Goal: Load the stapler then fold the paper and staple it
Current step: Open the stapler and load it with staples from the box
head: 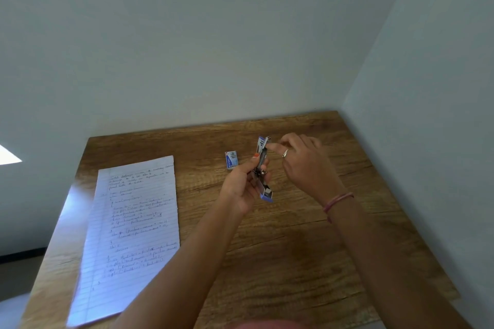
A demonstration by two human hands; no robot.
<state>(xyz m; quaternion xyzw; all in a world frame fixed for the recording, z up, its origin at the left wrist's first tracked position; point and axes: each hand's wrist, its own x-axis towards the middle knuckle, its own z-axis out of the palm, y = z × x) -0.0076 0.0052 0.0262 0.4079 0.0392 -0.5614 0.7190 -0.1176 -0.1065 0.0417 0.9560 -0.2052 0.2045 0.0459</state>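
1. Paper (133,235): lined sheet flat on the left of the table (294,262), near edge closest to the camera. Handwritten in blue ink, too blurred to read.
2. Left hand (242,184): closed around the stapler (263,171) at mid-body, holding it above the table, hinged open and roughly upright, blue base end down.
3. Right hand (304,163): fingertips pinched together at the stapler's top end; can't tell if a staple strip is between them. Ring on one finger, pink band on the wrist.
4. Box (231,159): small staple box on the table just left of the stapler, blue-white label, print unreadable.
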